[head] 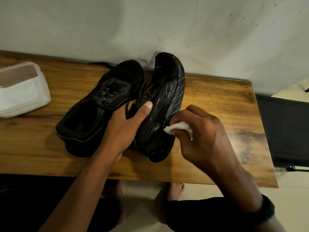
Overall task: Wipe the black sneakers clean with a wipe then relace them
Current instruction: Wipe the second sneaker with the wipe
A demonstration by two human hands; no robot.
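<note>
Two black sneakers lie side by side on a wooden table (217,101), toes pointing away from me. The left sneaker (100,104) rests flat with its laces threaded. The right sneaker (168,91) is tipped onto its side, showing pale streaks along its outer panel. My left hand (127,124) grips the right sneaker at its opening, thumb on the upper and fingers inside by the loose laces. My right hand (200,131) holds a small folded white wipe (177,128) pressed against the sneaker's outer side near the heel.
A white open box (23,91), seemingly holding wipes, stands at the table's left end. A pale wall runs right behind the table. A dark chair or case (287,129) sits off the right end. My bare feet show below the front edge.
</note>
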